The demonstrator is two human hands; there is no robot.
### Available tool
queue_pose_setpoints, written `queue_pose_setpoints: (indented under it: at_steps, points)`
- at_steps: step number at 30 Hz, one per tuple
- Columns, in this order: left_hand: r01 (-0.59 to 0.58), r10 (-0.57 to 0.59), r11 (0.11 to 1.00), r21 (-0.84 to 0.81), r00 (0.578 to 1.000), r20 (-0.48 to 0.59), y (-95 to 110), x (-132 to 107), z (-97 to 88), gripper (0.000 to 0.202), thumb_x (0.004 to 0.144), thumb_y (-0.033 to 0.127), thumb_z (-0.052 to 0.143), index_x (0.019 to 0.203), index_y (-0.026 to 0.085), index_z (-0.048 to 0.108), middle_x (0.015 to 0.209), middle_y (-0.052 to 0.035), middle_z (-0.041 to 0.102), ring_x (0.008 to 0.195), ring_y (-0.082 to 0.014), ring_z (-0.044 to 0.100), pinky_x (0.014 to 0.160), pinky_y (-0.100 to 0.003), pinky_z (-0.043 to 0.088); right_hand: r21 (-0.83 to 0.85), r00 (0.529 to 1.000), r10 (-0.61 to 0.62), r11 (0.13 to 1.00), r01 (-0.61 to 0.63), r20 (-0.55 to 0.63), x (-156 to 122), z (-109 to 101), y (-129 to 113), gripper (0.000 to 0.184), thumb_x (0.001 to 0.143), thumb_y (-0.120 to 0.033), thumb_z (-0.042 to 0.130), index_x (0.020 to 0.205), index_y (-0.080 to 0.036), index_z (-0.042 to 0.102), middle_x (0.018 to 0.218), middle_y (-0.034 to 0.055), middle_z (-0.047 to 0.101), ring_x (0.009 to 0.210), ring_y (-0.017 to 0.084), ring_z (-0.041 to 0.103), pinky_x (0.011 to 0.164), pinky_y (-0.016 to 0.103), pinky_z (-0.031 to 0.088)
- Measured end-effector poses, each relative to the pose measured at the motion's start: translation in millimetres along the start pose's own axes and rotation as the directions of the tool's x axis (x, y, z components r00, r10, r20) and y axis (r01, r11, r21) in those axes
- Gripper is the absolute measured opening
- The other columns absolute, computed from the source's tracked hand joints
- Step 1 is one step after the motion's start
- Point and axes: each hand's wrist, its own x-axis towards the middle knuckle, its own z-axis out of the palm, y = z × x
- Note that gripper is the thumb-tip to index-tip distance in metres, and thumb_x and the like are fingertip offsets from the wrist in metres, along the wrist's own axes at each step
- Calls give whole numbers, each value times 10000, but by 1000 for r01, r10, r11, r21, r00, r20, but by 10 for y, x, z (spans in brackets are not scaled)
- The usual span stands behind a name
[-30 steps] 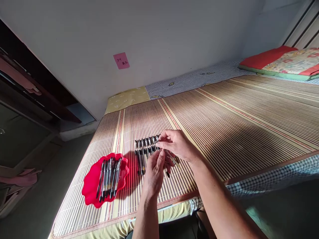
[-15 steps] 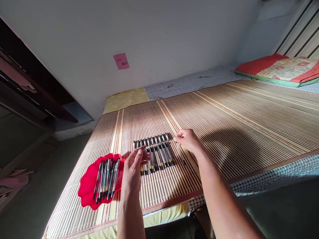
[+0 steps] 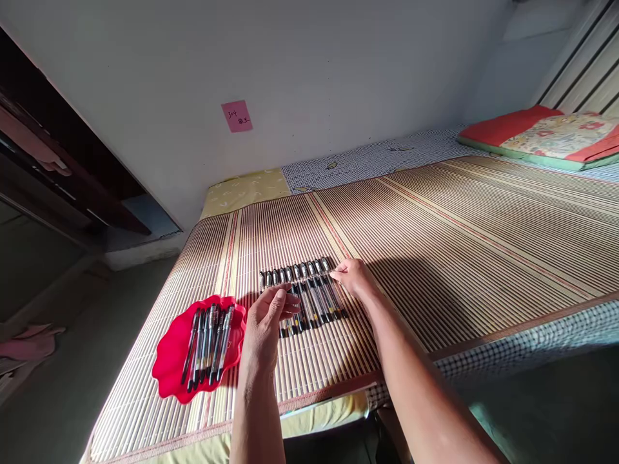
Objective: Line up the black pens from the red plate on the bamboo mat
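Several clear-barrelled pens with black caps lie side by side in a row (image 3: 316, 299) on the slatted bamboo mat (image 3: 271, 238). At the row's right end my right hand (image 3: 354, 276) pinches the last pen (image 3: 340, 299) near its cap, and this pen lies close alongside its neighbour. My left hand (image 3: 271, 309) hovers over the left part of the row, fingers loosely stretched, with nothing visible in it; it hides the middle of some pens. Left of that hand, a red scalloped plate (image 3: 167, 357) bears a loose bunch of similar pens (image 3: 209, 345).
The mat covers a bed against a grey wall (image 3: 367, 77) with a pink paper note (image 3: 236, 116). A folded red and floral quilt (image 3: 541, 136) lies at the far right. Checked cloth (image 3: 527, 338) hangs along the near edge; pink cloth (image 3: 29, 345) sits low at left.
My right hand has moved a little left, bringing the pen against the right end of the row. My left hand has shifted slightly right.
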Motion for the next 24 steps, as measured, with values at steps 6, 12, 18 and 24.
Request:
queue_pose_setpoints:
  at_steps: [6,12,18,24]
  points:
    - [-8,7,999,45,1000,21,-12,8,-5,463,833,556,781,1080,165,766,850,-64,762,706,-159,685,698,-274,528,-60,999,-13,998,15,30,-10,-49,71,52,801,-167,749,763,-153,717,738,73,752,643,162,687,553,247,417]
    - [-14,10,996,91,999,41,-31,9,-13,454,866,558,750,1092,164,757,877,-68,760,728,-166,690,705,-280,520,-147,994,-38,988,53,102,-95,-139,127,83,707,-117,771,714,-174,711,634,42,706,553,164,632,533,271,377]
    - [-7,3,996,94,999,42,-17,8,24,517,819,596,770,1076,148,745,856,-75,764,708,-169,687,700,-287,523,-213,994,-49,975,69,99,-91,-70,106,109,688,-79,720,749,-168,732,717,67,741,626,179,649,544,261,370]
    - [-8,0,992,129,998,58,-27,12,32,530,839,598,744,1098,136,738,875,-78,767,723,-170,687,711,-291,527,-241,994,-53,968,75,98,-62,-29,68,147,701,-46,684,796,-139,746,817,83,768,676,163,659,543,233,354]
